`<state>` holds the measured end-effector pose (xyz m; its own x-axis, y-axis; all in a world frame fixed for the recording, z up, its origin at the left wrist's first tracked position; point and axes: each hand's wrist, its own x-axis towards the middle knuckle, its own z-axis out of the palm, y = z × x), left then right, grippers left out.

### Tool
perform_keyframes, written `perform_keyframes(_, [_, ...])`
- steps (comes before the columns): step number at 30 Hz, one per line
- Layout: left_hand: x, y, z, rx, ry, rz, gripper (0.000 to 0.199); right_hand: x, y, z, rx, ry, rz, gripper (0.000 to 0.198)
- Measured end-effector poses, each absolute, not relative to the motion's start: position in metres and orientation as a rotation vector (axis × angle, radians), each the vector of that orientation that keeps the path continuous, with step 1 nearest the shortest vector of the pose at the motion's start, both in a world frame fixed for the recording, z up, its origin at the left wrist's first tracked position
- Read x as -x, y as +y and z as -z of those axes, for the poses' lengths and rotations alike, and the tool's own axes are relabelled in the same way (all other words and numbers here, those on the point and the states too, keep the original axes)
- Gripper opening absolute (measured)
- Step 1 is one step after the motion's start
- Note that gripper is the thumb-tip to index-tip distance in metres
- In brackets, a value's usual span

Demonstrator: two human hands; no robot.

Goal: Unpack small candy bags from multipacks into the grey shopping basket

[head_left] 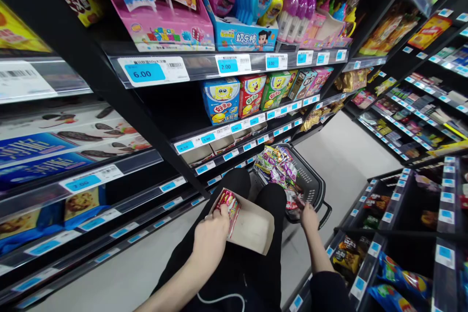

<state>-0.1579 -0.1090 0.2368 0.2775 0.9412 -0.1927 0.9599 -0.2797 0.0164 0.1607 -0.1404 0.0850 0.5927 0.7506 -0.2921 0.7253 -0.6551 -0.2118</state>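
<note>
An open cardboard box (254, 226) rests tilted across my thighs, its pale inside showing. Upright red and multicoloured small packets (231, 204) fill its left end. My left hand (211, 231) is closed over the box's near left edge, fingertips against those packets; the thumb is mostly hidden. To the right, my right hand (309, 215) is over the near side of a dark plastic basket (313, 180), its fingers closed on a small dark, shiny packet (299, 201). Inside the basket lies a heap of purple, yellow and green wrapped snacks (276, 163).
Shelves with price tags (153, 72) run along the left, holding toy-candy displays (175, 29) and SpongeBob snack boxes (221, 100). Low racks of bagged snacks (402, 278) stand at right. Grey floor (338, 151) shows between them. A white cable (223, 297) crosses my lap.
</note>
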Motion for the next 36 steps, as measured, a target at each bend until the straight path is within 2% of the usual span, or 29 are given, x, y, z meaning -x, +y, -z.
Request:
perform_keyframes(3, [0.162,-0.107,-0.239,-2.334,1.733,0.190,0.032,-0.141,-0.142,-0.083,2.599,-1.233,-0.791,0.022])
perform_keyframes(6, [0.163,-0.110,-0.240,-2.252,1.594,0.113,0.026,-0.118,-0.156,-0.097,2.412,-1.172,-0.863,0.023])
perform_keyframes(10, [0.147,-0.125,-0.235,-2.309,1.290,-0.132,0.021,-0.068,-0.187,-0.136,2.113,-1.080,-0.927,0.058])
perform_keyframes(12, [0.135,-0.137,-0.228,-2.413,1.104,-0.292,0.023,-0.037,-0.202,-0.157,1.921,-1.041,-1.022,0.067])
perform_keyframes(16, [0.113,-0.151,-0.216,-2.543,0.770,-0.554,0.023,0.001,-0.211,-0.183,1.429,-0.512,-1.160,0.053])
perform_keyframes(21, [0.115,-0.143,-0.222,-2.270,0.505,-0.673,0.016,-0.014,-0.209,-0.195,1.391,-0.349,-1.044,0.032])
perform_keyframes(23, [0.121,-0.135,-0.222,-2.041,0.697,-0.765,0.023,-0.027,-0.213,-0.200,1.337,-0.377,-1.059,0.029])
perform_keyframes(25, [0.125,-0.127,-0.220,-1.670,0.832,-0.756,0.043,-0.036,-0.217,-0.205,1.266,-0.384,-1.102,0.030])
perform_keyframes(28, [0.125,-0.122,-0.213,-1.017,0.575,-0.533,0.085,-0.044,-0.221,-0.212,1.192,-0.396,-1.186,0.033])
perform_keyframes(31, [0.121,-0.122,-0.210,-0.703,0.426,-0.513,0.106,-0.047,-0.223,-0.217,1.235,-0.436,-1.142,0.042])
perform_keyframes(34, [0.120,-0.121,-0.211,-0.704,0.486,-0.693,0.112,-0.051,-0.227,-0.224,1.369,-0.478,-1.001,0.068])
perform_keyframes(36, [0.122,-0.120,-0.213,-0.755,0.530,-0.736,0.098,-0.055,-0.231,-0.230,1.451,-0.578,-0.922,0.077])
